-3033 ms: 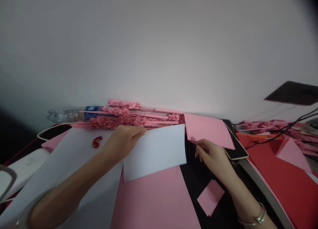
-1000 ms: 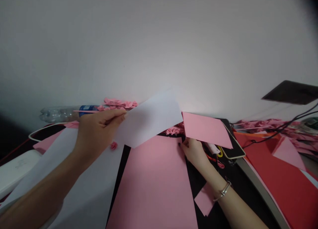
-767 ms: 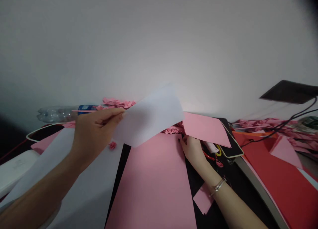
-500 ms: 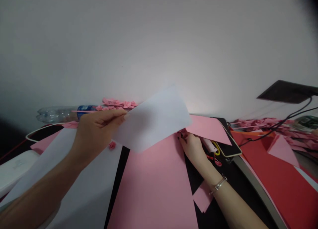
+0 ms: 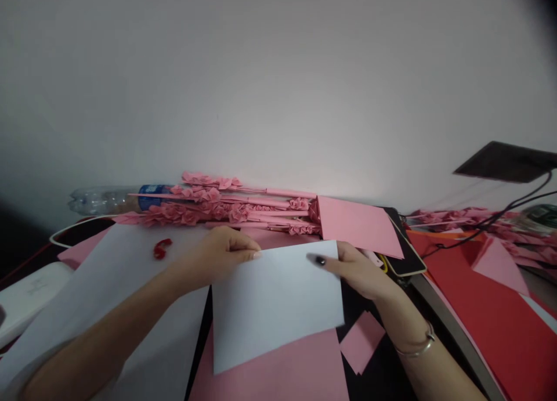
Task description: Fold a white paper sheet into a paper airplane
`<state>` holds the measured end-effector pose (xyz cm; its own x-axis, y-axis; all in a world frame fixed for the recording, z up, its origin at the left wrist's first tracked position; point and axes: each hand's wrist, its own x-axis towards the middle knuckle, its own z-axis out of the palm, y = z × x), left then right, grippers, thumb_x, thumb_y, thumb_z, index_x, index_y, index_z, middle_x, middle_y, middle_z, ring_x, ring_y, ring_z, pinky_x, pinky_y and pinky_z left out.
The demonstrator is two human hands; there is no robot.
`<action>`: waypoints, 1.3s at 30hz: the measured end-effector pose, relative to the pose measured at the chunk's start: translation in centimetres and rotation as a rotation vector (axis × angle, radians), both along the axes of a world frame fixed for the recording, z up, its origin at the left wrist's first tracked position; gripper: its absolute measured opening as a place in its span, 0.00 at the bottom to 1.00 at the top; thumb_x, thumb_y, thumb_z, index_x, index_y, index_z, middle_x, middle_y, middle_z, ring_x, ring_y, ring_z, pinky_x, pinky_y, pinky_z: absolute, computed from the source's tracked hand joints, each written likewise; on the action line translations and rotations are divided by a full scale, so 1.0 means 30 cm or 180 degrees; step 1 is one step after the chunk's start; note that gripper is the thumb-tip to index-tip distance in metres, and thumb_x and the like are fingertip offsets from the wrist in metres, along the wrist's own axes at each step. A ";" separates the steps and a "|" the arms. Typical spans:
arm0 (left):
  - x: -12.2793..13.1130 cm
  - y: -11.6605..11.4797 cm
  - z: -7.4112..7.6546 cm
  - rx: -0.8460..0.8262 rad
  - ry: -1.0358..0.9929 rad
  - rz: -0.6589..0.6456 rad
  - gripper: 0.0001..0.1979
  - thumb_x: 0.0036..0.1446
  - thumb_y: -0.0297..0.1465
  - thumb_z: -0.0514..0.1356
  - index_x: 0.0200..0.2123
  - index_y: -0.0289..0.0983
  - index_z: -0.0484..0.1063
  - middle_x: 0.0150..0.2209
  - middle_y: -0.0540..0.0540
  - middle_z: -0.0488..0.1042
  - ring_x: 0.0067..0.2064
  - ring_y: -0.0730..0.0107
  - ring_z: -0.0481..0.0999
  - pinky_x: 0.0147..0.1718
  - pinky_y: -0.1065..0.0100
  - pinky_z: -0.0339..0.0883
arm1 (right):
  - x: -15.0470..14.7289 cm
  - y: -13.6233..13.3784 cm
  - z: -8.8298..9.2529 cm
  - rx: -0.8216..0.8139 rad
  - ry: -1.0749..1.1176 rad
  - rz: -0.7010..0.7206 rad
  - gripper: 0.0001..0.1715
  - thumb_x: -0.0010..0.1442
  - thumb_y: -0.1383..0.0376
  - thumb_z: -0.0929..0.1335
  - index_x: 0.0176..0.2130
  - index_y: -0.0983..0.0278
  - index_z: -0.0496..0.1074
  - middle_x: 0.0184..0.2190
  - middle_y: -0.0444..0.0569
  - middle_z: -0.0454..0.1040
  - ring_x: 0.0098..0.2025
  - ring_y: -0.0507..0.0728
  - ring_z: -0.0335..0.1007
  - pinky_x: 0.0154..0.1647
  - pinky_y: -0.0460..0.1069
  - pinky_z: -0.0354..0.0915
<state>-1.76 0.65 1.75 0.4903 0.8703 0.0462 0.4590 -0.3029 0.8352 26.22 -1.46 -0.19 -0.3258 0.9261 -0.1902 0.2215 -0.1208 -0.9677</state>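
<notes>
Both hands hold a small white sheet of paper (image 5: 278, 302) upright in front of me. My left hand (image 5: 213, 259) pinches its upper edge between thumb and fingers. At the upper right corner, my right hand (image 5: 359, 273) grips the sheet, its thumb with a dark nail on the front and the other fingers hidden behind. Below and behind the sheet lies a large pink sheet (image 5: 278, 369), partly covered. Left of it is a large white sheet (image 5: 161, 331) with a small red curled piece (image 5: 162, 248) on it. Small pink squares (image 5: 362, 342) lie by my right wrist.
Pink paper flowers (image 5: 200, 206) with stems lie along the wall, beside a plastic bottle (image 5: 104, 201). A pink sheet (image 5: 361, 224) partly covers a phone-like black object (image 5: 407, 253). Red sheets (image 5: 491, 308) and dark cables (image 5: 491, 218) are on the right.
The white sheet has come down and toward me. My right hand has left the things by the flowers and taken hold of the sheet; my left hand has moved right with it.
</notes>
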 end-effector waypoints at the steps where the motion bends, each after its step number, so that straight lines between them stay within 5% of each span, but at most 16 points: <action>1: 0.008 -0.002 -0.005 0.0017 0.0136 -0.0031 0.15 0.56 0.32 0.56 0.18 0.36 0.69 0.18 0.53 0.63 0.22 0.74 0.61 0.20 0.73 0.49 | -0.008 -0.003 -0.001 -0.0022 0.0040 0.0057 0.23 0.54 0.51 0.69 0.41 0.67 0.75 0.28 0.49 0.77 0.31 0.57 0.73 0.32 0.50 0.67; 8: 0.049 -0.023 -0.001 0.0132 0.0265 -0.0379 0.16 0.60 0.32 0.49 0.21 0.37 0.64 0.21 0.53 0.56 0.25 0.74 0.56 0.24 0.72 0.46 | -0.039 -0.029 0.006 0.0467 -0.0526 0.0156 0.16 0.59 0.55 0.66 0.34 0.65 0.73 0.25 0.44 0.71 0.25 0.50 0.63 0.25 0.45 0.59; 15: 0.064 -0.037 -0.018 0.0302 0.0388 -0.0091 0.18 0.59 0.31 0.50 0.18 0.38 0.65 0.20 0.54 0.50 0.24 0.75 0.51 0.23 0.72 0.42 | 0.006 -0.066 -0.026 0.1130 -0.0829 -0.0393 0.18 0.59 0.55 0.64 0.25 0.65 0.69 0.19 0.42 0.61 0.22 0.49 0.53 0.21 0.45 0.51; 20: 0.046 -0.023 -0.024 0.0249 0.0282 -0.0008 0.18 0.59 0.33 0.51 0.16 0.38 0.65 0.18 0.55 0.53 0.22 0.74 0.52 0.22 0.71 0.44 | 0.067 -0.063 -0.030 0.0946 -0.0647 -0.0727 0.18 0.57 0.54 0.67 0.23 0.64 0.68 0.18 0.42 0.62 0.21 0.49 0.54 0.19 0.44 0.52; 27: 0.012 0.022 -0.044 -0.0184 0.0059 0.0132 0.11 0.55 0.35 0.56 0.25 0.41 0.76 0.27 0.52 0.77 0.30 0.67 0.74 0.29 0.71 0.64 | 0.154 -0.037 -0.030 0.0829 -0.0496 -0.1019 0.15 0.52 0.55 0.71 0.26 0.65 0.75 0.20 0.43 0.70 0.21 0.51 0.62 0.20 0.45 0.57; 33: -0.084 0.093 -0.111 -0.0193 -0.0198 0.0837 0.10 0.53 0.38 0.61 0.31 0.38 0.77 0.30 0.46 0.80 0.35 0.58 0.80 0.34 0.67 0.71 | 0.246 -0.009 -0.021 0.0940 0.0642 -0.2134 0.13 0.43 0.57 0.76 0.29 0.60 0.76 0.23 0.46 0.77 0.24 0.55 0.71 0.24 0.48 0.67; 39: -0.035 0.035 -0.128 -0.1077 -0.1497 0.0317 0.18 0.56 0.37 0.61 0.50 0.45 0.69 0.52 0.44 0.73 0.44 0.59 0.78 0.42 0.64 0.72 | 0.173 -0.009 -0.057 0.0098 0.0915 -0.1496 0.15 0.46 0.59 0.75 0.34 0.63 0.77 0.28 0.49 0.80 0.27 0.56 0.75 0.25 0.48 0.69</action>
